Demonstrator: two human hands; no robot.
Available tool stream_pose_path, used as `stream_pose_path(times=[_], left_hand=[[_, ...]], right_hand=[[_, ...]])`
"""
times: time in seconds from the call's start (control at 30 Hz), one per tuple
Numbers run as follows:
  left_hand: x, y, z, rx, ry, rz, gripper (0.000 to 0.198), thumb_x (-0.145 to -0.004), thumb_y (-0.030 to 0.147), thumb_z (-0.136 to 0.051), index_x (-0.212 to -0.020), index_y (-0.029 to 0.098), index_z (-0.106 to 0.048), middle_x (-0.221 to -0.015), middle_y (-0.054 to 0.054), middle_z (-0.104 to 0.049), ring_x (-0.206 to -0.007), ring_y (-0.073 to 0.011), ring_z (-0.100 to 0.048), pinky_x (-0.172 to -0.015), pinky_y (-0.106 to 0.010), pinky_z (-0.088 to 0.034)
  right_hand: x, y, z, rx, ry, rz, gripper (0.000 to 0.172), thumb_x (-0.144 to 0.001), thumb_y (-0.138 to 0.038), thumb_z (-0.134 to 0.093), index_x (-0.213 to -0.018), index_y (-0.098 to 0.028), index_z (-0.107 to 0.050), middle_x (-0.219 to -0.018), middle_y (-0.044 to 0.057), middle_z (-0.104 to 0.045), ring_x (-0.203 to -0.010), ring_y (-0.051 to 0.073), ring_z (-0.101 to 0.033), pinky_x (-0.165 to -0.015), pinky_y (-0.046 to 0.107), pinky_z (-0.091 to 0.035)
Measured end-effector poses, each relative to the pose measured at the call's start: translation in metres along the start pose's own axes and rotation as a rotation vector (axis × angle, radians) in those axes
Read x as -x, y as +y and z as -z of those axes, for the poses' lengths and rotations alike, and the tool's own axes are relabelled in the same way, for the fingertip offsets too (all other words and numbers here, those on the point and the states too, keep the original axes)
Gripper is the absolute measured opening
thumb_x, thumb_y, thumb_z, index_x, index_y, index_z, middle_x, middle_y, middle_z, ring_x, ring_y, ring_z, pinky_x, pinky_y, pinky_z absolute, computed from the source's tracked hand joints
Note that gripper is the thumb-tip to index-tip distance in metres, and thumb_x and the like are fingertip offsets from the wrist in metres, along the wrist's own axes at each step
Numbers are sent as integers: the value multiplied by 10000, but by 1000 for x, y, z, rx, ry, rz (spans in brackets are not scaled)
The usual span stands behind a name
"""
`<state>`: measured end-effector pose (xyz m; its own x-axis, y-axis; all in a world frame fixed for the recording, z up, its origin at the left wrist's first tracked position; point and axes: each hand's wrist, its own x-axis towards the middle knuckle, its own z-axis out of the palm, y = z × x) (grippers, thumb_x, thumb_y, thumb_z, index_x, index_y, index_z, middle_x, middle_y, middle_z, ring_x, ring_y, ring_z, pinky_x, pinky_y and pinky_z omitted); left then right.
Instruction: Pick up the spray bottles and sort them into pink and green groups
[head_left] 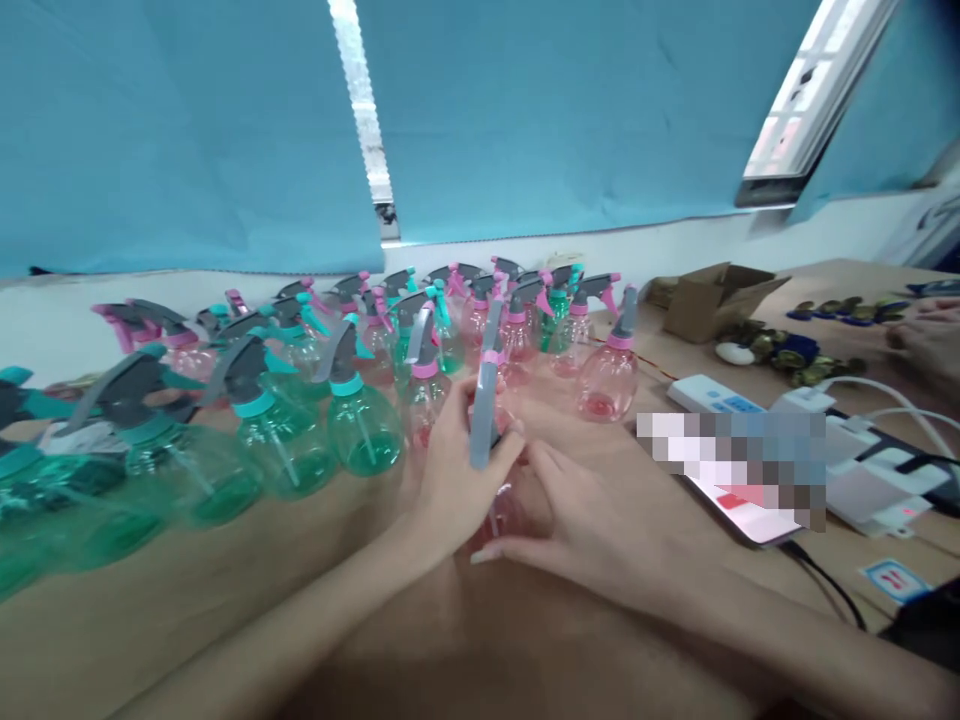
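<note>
A pink spray bottle (504, 512) with a grey trigger head stands in front of me, partly hidden by my hands. My left hand (457, 465) is wrapped round its neck and head. Around the lower body curls my right hand (574, 510), its thumb low at the near side. Just behind is another pink spray bottle (426, 405), and to the left a green spray bottle (364, 430) with a turquoise collar. Off to the right a pink spray bottle (607, 380) sits apart from the others.
Several more green and pink spray bottles crowd the table's left and back. On the right lie a lit phone (739, 500), a power strip (712, 395), chargers and cables. Behind them are a cardboard box (716, 305) and gold-coloured pieces (772, 345). Another person's hand (930, 335) shows at the right edge.
</note>
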<state>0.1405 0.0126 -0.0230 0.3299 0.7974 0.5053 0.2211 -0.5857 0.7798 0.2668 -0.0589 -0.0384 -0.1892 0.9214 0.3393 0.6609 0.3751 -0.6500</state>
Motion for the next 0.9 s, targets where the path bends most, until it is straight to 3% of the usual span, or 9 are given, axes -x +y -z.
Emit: stream_pose_path(times=[0.07, 0.17, 0.23, 0.37, 0.43, 0.5, 0.6, 0.73, 0.9], left_hand=[[-4, 8, -14, 7, -67, 13, 295, -797, 210, -585, -1062, 216, -456, -918, -4, -566, -818, -167, -568, -797, -357, -460], [-10, 17, -28, 12, -174, -10, 401, -788, 230, -605, -1138, 204, -411, -1107, -58, -553, -956, -202, -568, -865, -396, -458], [-12, 17, -33, 10, -222, -20, 529, -777, 271, -634, -1228, 216, -364, -1237, -89, -505, -1105, -247, -523, -935, -435, -435], [-5, 6, -34, 15, -298, 50, 697, -785, 336, -646, -1360, 250, -261, -1431, -112, -360, -1304, -294, -370, -1053, -505, -336], [4, -3, -30, -18, -285, 94, 604, -814, 324, -614, -1328, 239, -308, -1413, -109, -385, -1301, -281, -379, -1073, -508, -314], [13, -11, -25, -51, -274, 133, 423, -856, 309, -556, -1239, 227, -396, -1337, -93, -462, -1246, -249, -442, -1038, -467, -373], [24, -21, -15, -111, -263, 209, 307, -865, 268, -529, -1157, 220, -449, -1217, -78, -536, -1113, -228, -543, -964, -438, -435], [30, -26, -4, -182, -278, 273, 219, -855, 253, -513, -1069, 210, -493, -1111, -74, -579, -988, -228, -605, -830, -401, -492], [32, -29, 3, -216, -289, 251, 210, -856, 226, -502, -1065, 217, -496, -1037, -57, -598, -934, -210, -626, -832, -397, -492]], right_hand=[[4, 9, 4, 6, 101, 35, 686, -721, -500, -691, -1284, -262, -380, -1244, 73, -557, -1137, 282, -528, -941, 445, -447], [11, 21, 14, 68, 114, -8, 560, -761, -444, -657, -1235, -272, -411, -1192, 68, -575, -1093, 280, -554, -919, 442, -460], [15, 29, 23, 135, 111, -36, 464, -772, -435, -643, -1164, -274, -455, -1113, 62, -604, -1023, 281, -585, -867, 445, -481], [14, 52, 40, 275, 176, -38, 438, -812, -458, -590, -1159, -227, -458, -1080, 101, -602, -982, 294, -591, -802, 449, -487], [7, 65, 47, 352, 196, -45, 464, -821, -485, -576, -1172, -205, -459, -1103, 134, -588, -1036, 323, -563, -827, 479, -469], [-4, 75, 51, 409, 222, -29, 538, -784, -528, -613, -1181, -196, -465, -1149, 155, -570, -1105, 350, -521, -865, 494, -447], [-24, 85, 55, 500, 238, -31, 580, -756, -546, -635, -1157, -155, -483, -1153, 179, -574, -1112, 357, -513, -903, 490, -418], [-47, 88, 58, 625, 203, -133, 531, -776, -501, -611, -1120, -116, -487, -1066, 188, -621, -1037, 352, -559, -838, 459, -435], [-62, 82, 61, 664, 195, -216, 420, -801, -444, -584, -1066, -128, -502, -1037, 189, -645, -1010, 368, -574, -737, 427, -447]])
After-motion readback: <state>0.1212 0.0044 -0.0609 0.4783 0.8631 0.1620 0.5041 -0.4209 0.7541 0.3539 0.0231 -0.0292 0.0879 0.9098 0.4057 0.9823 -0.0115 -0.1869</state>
